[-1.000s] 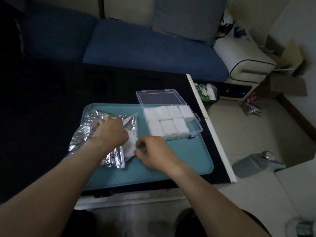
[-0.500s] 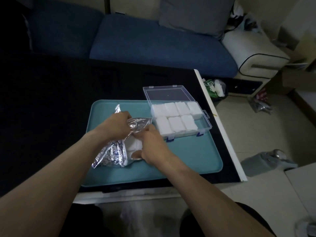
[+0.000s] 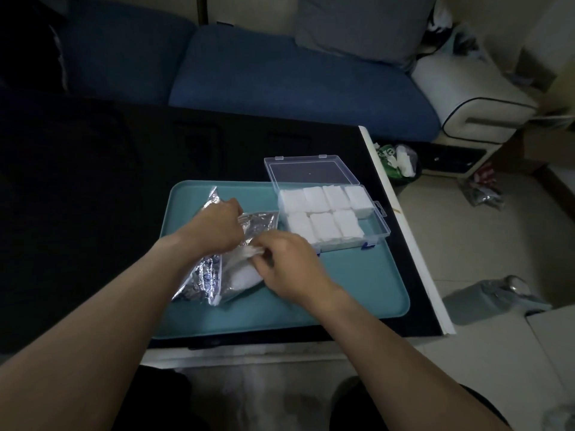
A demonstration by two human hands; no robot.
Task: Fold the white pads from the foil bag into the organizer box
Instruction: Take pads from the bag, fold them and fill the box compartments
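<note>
Centre of frame, on a teal tray [image 3: 357,290]: left hand [image 3: 214,227] gripping the foil bag [image 3: 211,275], likely steadying its mouth; right hand [image 3: 286,259] pinching a white pad [image 3: 245,251] there. Upper right: organizer box [image 3: 378,227], lid open, seven compartments filled.

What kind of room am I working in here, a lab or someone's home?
Most likely a home living room: a blue upholstered sofa with a grey cushion sits behind the low black table, and a small waste bin stands on the tiled floor.
</note>
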